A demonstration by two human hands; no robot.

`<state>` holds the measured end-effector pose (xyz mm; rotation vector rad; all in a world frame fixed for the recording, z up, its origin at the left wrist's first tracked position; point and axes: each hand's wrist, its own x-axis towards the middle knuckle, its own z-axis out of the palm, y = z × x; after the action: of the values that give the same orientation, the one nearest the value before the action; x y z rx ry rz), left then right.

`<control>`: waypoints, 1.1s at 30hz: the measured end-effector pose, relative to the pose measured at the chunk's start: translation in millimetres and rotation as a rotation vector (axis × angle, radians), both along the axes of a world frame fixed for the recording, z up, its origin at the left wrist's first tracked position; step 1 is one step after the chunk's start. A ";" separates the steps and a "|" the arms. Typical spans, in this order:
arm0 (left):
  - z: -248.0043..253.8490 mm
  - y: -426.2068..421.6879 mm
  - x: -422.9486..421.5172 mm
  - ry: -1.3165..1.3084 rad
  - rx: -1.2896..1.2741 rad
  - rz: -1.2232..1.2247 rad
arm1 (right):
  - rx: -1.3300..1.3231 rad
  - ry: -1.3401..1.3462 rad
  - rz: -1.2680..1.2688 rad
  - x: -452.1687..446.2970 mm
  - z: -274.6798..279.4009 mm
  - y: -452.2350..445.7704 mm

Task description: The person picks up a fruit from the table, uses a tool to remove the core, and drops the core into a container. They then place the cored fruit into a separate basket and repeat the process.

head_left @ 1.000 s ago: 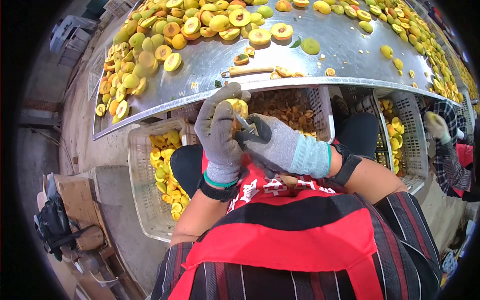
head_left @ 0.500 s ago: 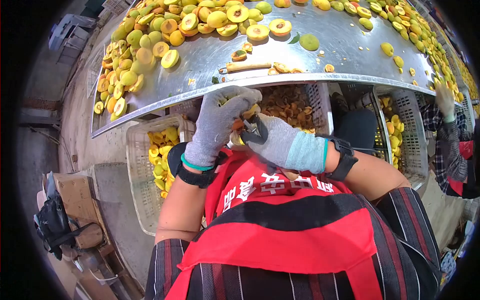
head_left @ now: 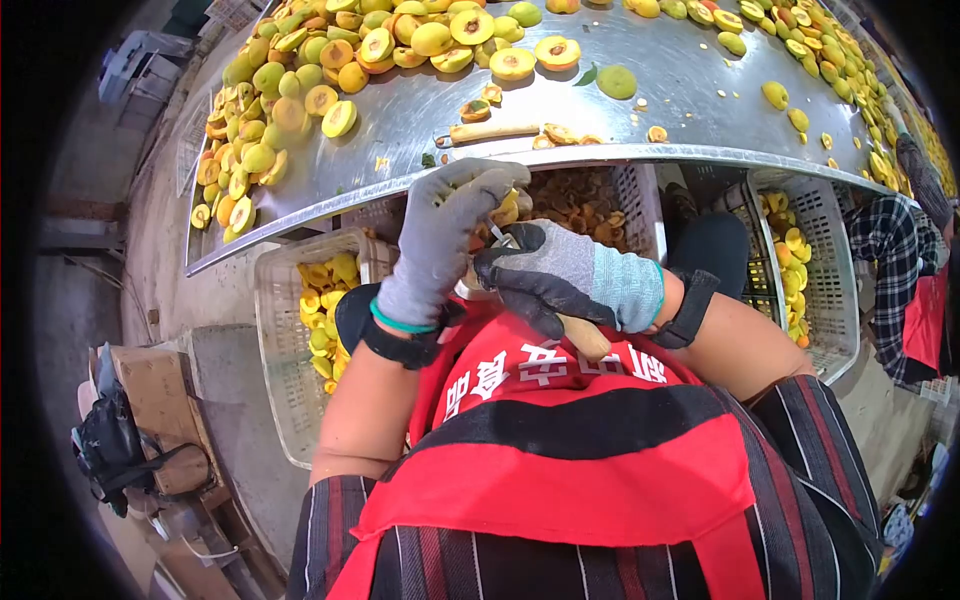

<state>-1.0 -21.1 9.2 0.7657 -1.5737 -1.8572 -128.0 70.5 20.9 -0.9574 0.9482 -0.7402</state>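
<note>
My left hand [head_left: 445, 225], in a grey glove, is closed with a piece of yellow peach [head_left: 507, 208] at its fingertips, just past the table edge. Close beside it, my right hand [head_left: 545, 272], in a grey and black glove, grips a pitting knife by its wooden handle [head_left: 585, 338], which sticks out below the palm. The tool's metal end shows near the peach; its tip is hard to make out. Under both hands sits a crate of brown-orange scraps [head_left: 640, 205], partly hidden.
Halved peaches [head_left: 265, 120] are heaped on the steel table [head_left: 400, 125]. A second wooden-handled tool [head_left: 495, 132] lies near its edge. Crates of peach halves stand at left [head_left: 285, 385] and right [head_left: 835, 270]. A co-worker's sleeve [head_left: 890, 270] is at far right.
My right hand has turned and drawn slightly down, so the wooden handle now shows. The hands are a little further apart. The co-worker's arm has moved up the table.
</note>
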 end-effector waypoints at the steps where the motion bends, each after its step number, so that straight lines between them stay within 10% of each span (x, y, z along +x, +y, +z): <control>1: 0.8 -3.4 0.4 0.025 0.060 -0.086 | -0.045 -0.013 -0.008 -1.0 0.2 1.2; 9: -5.1 9.6 -5.7 0.281 0.385 -0.063 | 0.286 -0.600 -0.119 -5.8 -4.8 10.7; 13: -5.7 9.4 -10.3 0.298 0.248 -0.029 | 0.242 -0.535 -0.116 -4.0 -4.0 8.4; 15: -10.1 5.1 -11.4 0.208 0.355 -0.044 | 0.043 -0.002 -0.141 0.1 -3.7 5.8; 19: -13.8 9.0 -12.6 0.234 0.246 -0.074 | -0.081 -0.107 -0.078 -4.1 -4.7 10.0; 22: -9.9 18.1 -17.2 0.262 -0.083 0.023 | 0.426 -0.834 -0.107 -3.8 -5.3 11.3; 33: -12.2 22.5 -24.9 0.565 0.556 0.017 | 0.290 -0.924 -0.156 2.0 -12.2 15.5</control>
<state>-25.8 1.4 -3.0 0.4047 -0.7048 -2.2669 -126.0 86.0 8.7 -0.2123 0.2906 -1.0109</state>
